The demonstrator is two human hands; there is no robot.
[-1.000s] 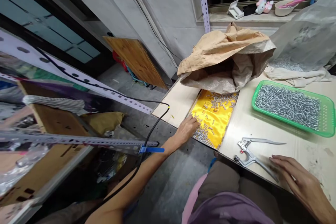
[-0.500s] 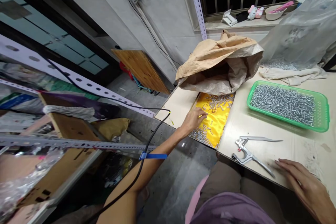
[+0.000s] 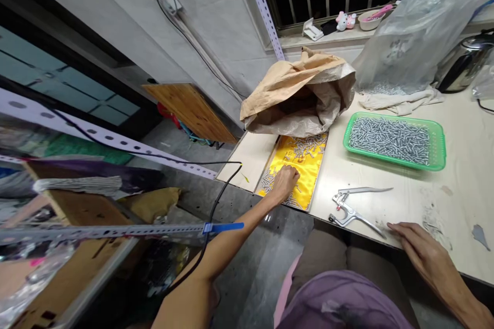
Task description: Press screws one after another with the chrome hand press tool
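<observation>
My left hand is over a yellow satin cloth strewn with small silvery metal pieces. Its fingers are curled together and pointing down; whatever they pinch is hidden. More of the metal pieces lie beside and under this hand. My right hand rests at the table's front edge with its fingers stretched out, holding nothing. Just left of its fingertips lies a pair of metal hand pliers, its handles spread apart.
A crumpled brown paper sack lies open behind the cloth. A green basket full of metal pieces stands right of it. Farther back are a clear plastic bag, a white rag and a kettle. A black cable crosses my left arm.
My left hand has shifted right over the cloth, and its fingers have curled in. My right hand stays beside the pliers. The view has swung right, bringing the kettle into sight.
</observation>
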